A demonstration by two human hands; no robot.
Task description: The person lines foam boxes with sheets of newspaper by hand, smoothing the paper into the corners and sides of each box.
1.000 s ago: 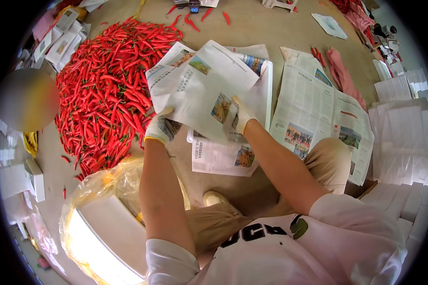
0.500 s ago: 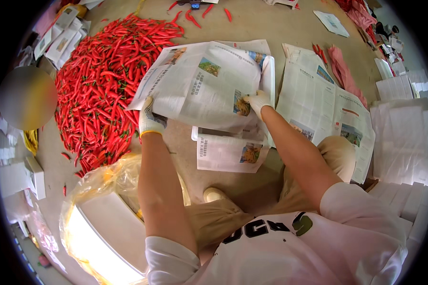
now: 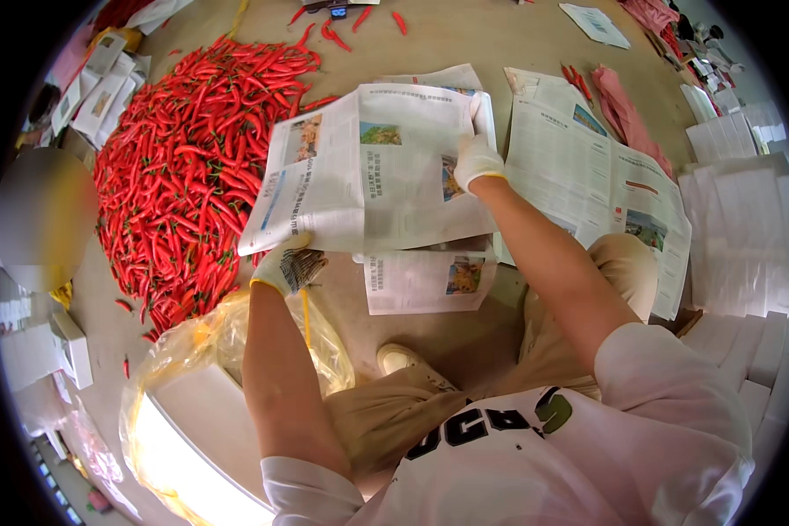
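I hold an opened newspaper sheet (image 3: pixel 359 175) spread flat in front of me above the floor. My left hand (image 3: pixel 287 266), in a white glove with a yellow cuff, grips its near left corner. My right hand (image 3: pixel 476 160), gloved the same way, grips its right edge. Under the sheet lies a white tray (image 3: pixel 486 110) lined with another newspaper (image 3: pixel 421 282). A big heap of red chili peppers (image 3: pixel 180 175) lies on the floor just left of the sheet.
More newspaper pages (image 3: pixel 587 188) lie to the right by my knee. Stacks of white boxes (image 3: pixel 741 237) line the right side. A white box in a yellow plastic bag (image 3: pixel 202 412) stands at lower left. Pink cloth (image 3: pixel 622 114) and loose chilies (image 3: pixel 342 31) lie farther off.
The sheet has been unfolded and pulled open wider. My left hand moved down and toward me, my right hand moved up and away along the sheet's right edge.
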